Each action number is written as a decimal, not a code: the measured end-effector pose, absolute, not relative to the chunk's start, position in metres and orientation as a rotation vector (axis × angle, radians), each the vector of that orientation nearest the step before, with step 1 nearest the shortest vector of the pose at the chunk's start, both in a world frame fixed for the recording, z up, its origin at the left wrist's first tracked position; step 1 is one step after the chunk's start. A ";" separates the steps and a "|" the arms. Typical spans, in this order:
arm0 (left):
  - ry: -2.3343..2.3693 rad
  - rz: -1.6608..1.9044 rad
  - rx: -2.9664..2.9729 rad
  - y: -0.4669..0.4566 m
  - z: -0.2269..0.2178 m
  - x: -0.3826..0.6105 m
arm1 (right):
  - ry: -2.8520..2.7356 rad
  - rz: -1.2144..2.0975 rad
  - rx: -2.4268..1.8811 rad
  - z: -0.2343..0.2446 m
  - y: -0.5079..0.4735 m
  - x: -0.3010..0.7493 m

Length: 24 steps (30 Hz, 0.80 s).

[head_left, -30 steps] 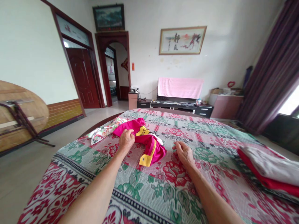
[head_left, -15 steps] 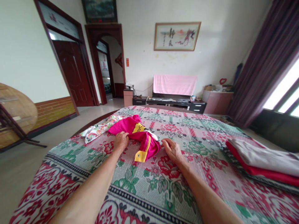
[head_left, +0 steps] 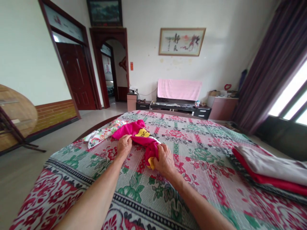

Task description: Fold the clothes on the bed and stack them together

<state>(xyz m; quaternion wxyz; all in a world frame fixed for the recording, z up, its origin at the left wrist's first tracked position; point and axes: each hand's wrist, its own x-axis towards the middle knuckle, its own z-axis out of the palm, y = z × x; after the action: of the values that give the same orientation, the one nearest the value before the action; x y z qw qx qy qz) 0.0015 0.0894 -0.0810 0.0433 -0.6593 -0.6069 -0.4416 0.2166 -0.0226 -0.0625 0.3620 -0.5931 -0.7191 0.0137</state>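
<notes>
A bright pink garment (head_left: 128, 128) with a yellow lettered patch lies crumpled on the flowered cloth (head_left: 168, 188) that covers the table. My left hand (head_left: 124, 145) pinches its near edge on the left. At the garment's right end, my right hand (head_left: 164, 159) is closed on the bunched pink and yellow fabric, and part of that end is hidden behind my fingers. Just beyond the left hand, a white garment with a colourful print (head_left: 103, 132) lies against the pink one.
On the table's right side is a stack of folded clothes (head_left: 271, 166), grey, red and black. Past the table stand a low black cabinet (head_left: 202, 111) and something draped in a pink cloth (head_left: 179, 88). A round wooden tabletop (head_left: 16, 111) leans at far left.
My right hand has moved left and closed on the pink garment's right end, bunching it and its yellow tab. My left hand keeps its hold in nearly the same spot.
</notes>
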 end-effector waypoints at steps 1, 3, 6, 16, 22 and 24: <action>-1.855 -1.370 -2.013 0.091 -0.082 0.001 | -1.867 0.054 -1.552 -0.065 -0.020 0.219; -1.867 -1.406 -1.986 0.093 -0.084 0.001 | -1.883 0.101 -1.580 -0.068 -0.015 0.225; -1.867 -1.477 -1.906 0.093 -0.085 -0.001 | -1.859 0.143 -1.605 -0.063 -0.007 0.239; -1.705 -1.571 -1.765 0.087 -0.080 -0.005 | -1.208 0.297 -1.540 -0.035 0.020 0.347; -1.609 -1.573 -1.810 0.080 -0.071 0.003 | -0.931 0.487 -1.376 -0.022 0.011 0.395; -1.580 -1.554 -1.841 0.078 -0.069 0.007 | -0.856 0.524 -1.288 -0.021 0.009 0.401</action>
<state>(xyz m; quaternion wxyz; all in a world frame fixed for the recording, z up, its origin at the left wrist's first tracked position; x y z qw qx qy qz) 0.0071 0.0779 -0.0690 0.1302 -0.6335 -0.5437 -0.5349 0.4007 0.0089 -0.0207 0.6849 -0.5746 -0.3822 0.2338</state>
